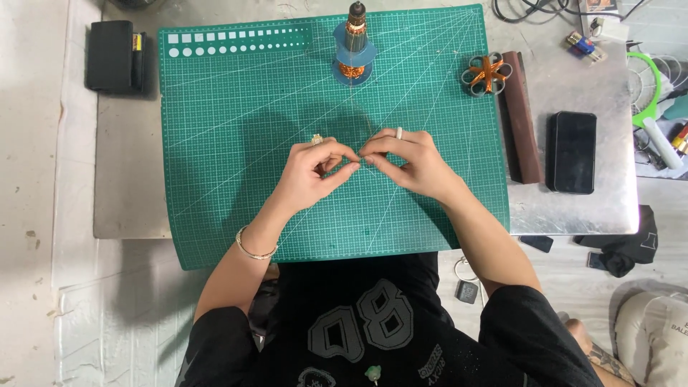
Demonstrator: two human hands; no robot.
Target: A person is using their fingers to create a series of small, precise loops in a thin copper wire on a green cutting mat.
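Observation:
My left hand (315,168) and my right hand (405,161) meet fingertip to fingertip over the middle of a green cutting mat (236,129). Both pinch a thin copper wire (362,143), barely visible, that runs up toward a copper wire spool on a blue stand (354,46) at the mat's far edge. A ring sits on a finger of each hand, and a bangle circles my left wrist.
An orange and grey flower-shaped piece (487,74) lies at the mat's right corner beside a brown strip (523,118). A black phone (572,152) rests on the metal table at right. A black box (111,56) sits at far left. Cables and tools clutter the right edge.

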